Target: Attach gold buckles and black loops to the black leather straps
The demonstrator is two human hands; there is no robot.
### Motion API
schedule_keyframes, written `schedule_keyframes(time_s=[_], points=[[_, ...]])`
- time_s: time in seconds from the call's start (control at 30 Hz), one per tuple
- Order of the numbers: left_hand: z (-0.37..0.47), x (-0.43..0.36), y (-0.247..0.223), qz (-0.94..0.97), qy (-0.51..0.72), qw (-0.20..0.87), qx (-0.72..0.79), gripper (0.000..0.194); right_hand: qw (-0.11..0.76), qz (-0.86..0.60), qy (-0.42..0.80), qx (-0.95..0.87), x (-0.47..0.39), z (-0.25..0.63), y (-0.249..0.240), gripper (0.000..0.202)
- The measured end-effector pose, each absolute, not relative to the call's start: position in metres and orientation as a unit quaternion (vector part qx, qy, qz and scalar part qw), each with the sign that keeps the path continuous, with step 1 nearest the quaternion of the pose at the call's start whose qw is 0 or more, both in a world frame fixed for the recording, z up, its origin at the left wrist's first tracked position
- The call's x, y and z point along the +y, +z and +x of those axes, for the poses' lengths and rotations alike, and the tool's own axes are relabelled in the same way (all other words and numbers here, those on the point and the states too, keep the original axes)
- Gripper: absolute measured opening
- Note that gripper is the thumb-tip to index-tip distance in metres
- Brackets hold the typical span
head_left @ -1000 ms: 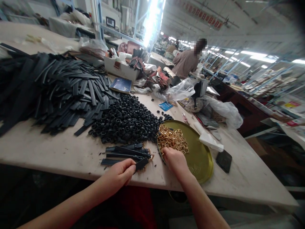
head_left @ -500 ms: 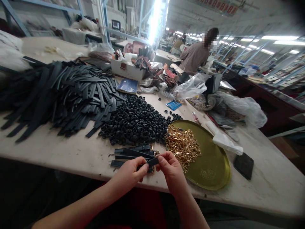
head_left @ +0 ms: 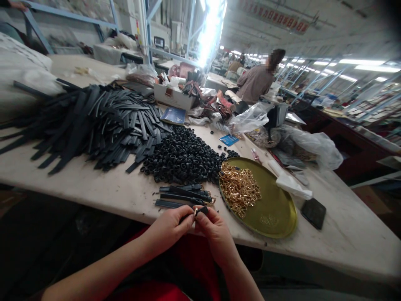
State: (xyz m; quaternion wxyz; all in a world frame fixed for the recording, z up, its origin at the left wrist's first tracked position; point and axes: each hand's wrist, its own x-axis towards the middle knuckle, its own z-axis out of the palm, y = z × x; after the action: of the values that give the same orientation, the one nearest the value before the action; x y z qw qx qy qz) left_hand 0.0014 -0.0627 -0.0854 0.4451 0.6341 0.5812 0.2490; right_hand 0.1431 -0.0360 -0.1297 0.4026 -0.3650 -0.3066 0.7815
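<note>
At the table's front edge, my left hand (head_left: 172, 225) and my right hand (head_left: 216, 232) meet, both closed in a pinch. Between them is a short black strap (head_left: 202, 210), with a gold buckle (head_left: 196, 212) at my left fingertips. The strap's end shows between the thumb and fingers of my right hand; its other part is hidden by my left hand. Just beyond lie several black straps with gold buckles (head_left: 184, 194). A heap of gold buckles (head_left: 239, 188) rests on the left side of an oval gold tray (head_left: 275, 209).
A mound of black strap loops (head_left: 184, 156) lies behind the buckled straps. Left of it spreads a large pile of black straps (head_left: 106, 125). Farther back are a blue booklet (head_left: 173, 116), a white box (head_left: 172, 98) and plastic bags. A dark phone (head_left: 313, 213) lies right of the tray. Another person (head_left: 255, 81) is in the background.
My hands have come closer together and drawn toward the table edge. The gold buckle, earlier at my right fingertips, now sits by my left fingertips. The view has shifted slightly.
</note>
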Motion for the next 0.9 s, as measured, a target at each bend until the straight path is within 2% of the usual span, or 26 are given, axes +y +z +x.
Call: schedule_keyframes(time_s=[0.23, 0.4, 0.6, 0.67, 0.8, 0.9], points=[[0.005, -0.084, -0.084, 0.603, 0.274, 0.462, 0.589, 0.019, 0.503, -0.365, 0.703, -0.346, -0.067, 0.133, -0.124, 0.015], [0.004, -0.092, -0.086, 0.577, 0.313, 0.495, 0.569, 0.027, 0.474, -0.343, 0.72, -0.374, -0.078, 0.131, -0.125, 0.014], [0.004, -0.092, -0.097, 0.48, 0.317, 0.598, 0.558, 0.035, 0.455, -0.316, 0.774, -0.307, -0.079, 0.132, -0.122, 0.016], [0.005, -0.092, -0.099, 0.46, 0.332, 0.6, 0.565, 0.035, 0.459, -0.342, 0.746, -0.341, -0.08, 0.131, -0.124, 0.018], [0.007, -0.094, -0.096, 0.468, 0.344, 0.565, 0.586, 0.033, 0.499, -0.439, 0.598, -0.448, -0.08, 0.129, -0.131, 0.021], [0.007, -0.094, -0.092, 0.491, 0.339, 0.551, 0.583, 0.031, 0.488, -0.42, 0.651, -0.403, -0.078, 0.128, -0.135, 0.021]])
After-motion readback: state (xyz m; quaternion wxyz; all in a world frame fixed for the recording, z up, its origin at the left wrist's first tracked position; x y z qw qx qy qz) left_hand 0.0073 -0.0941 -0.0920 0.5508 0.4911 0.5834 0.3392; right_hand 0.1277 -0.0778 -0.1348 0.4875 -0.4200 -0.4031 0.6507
